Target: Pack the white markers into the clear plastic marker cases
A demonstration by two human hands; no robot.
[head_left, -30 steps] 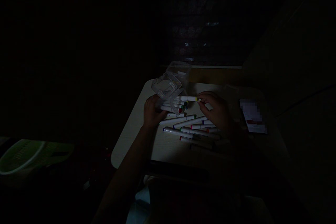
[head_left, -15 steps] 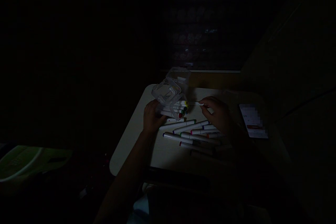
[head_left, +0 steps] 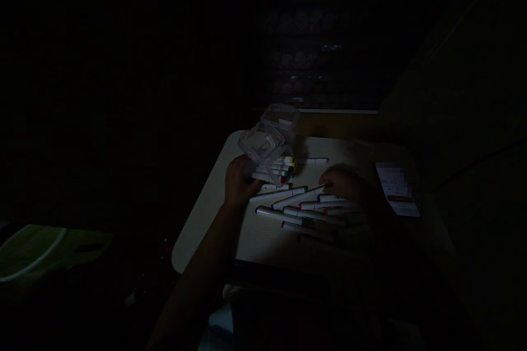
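My left hand (head_left: pixel 237 184) is closed round the near side of a clear plastic case (head_left: pixel 262 142), which lies on its side with its lid open. White markers (head_left: pixel 269 176) with yellow, green and red ends stick out of its opening. Over the loose markers, my right hand (head_left: pixel 343 184) pinches the far end of a white marker (head_left: pixel 296 197) with a purple tip. Behind that hand a pink-ended marker (head_left: pixel 316 160) lies by the case. Several more markers (head_left: pixel 315 216) lie spread below, some lost in shadow.
All of this is on a pale table (head_left: pixel 206 230) with rounded corners. A phone (head_left: pixel 397 189) with a lit screen lies at the right. At the lower left is a green object (head_left: pixel 53 252). The surroundings are very dark.
My right hand has left the pink-ended marker by the case and come down towards me onto the purple-tipped marker. My left hand and the case have stayed put.
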